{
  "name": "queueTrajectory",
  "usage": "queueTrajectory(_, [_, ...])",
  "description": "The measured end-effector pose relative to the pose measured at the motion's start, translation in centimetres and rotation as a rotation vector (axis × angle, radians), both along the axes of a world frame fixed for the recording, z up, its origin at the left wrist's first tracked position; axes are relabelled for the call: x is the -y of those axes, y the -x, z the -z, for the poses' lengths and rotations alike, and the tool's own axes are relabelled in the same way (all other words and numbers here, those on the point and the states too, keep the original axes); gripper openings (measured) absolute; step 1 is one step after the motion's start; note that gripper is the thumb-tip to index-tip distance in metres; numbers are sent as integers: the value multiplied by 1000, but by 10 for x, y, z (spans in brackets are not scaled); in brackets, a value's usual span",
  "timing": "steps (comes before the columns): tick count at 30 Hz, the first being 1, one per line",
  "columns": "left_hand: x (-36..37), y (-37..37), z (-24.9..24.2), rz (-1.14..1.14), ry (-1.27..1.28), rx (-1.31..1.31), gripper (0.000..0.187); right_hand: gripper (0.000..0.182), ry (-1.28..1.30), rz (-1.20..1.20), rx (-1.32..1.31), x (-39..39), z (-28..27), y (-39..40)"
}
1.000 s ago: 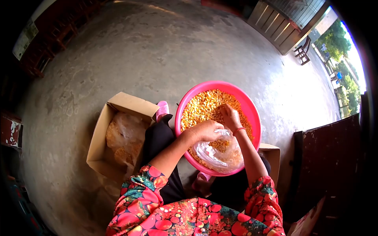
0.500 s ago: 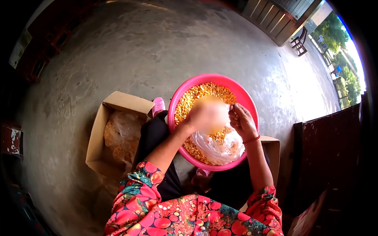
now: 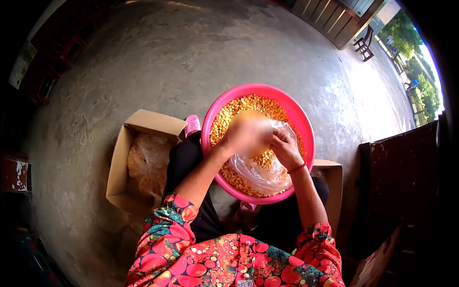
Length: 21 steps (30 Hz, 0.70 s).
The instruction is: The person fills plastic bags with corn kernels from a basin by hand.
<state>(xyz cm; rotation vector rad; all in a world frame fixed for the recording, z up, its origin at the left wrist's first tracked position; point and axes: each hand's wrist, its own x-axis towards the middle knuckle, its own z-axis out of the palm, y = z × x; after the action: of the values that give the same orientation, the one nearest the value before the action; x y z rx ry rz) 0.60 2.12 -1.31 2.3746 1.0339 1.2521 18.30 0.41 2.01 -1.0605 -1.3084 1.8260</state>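
A pink basin (image 3: 306, 119) full of yellow corn kernels (image 3: 231, 115) sits at my lap. In it lies a clear plastic bag (image 3: 260, 177) with kernels in its mouth. My left hand (image 3: 241, 136) is over the middle of the basin; a round blur hides its fingers and whatever is in them. Close on its right, my right hand (image 3: 286, 149) has its fingers drawn together at the raised edge of the bag. A red band circles that wrist.
Left of my leg stands an open cardboard box (image 3: 117, 167) holding filled plastic bags (image 3: 149, 160). Another cardboard box (image 3: 333, 186) is by my right knee. Dark red furniture (image 3: 399, 167) stands at right, and a wooden chair (image 3: 365, 44) is near the doorway.
My right hand has moved left and inward, closer to my left hand. The bag's edge now stands higher between them. My left hand has shifted slightly left.
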Motion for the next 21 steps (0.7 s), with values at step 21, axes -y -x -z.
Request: queueTrajectory(21, [15, 13, -9, 788, 1373, 158, 42, 26, -724, 199, 1088, -52, 50, -54])
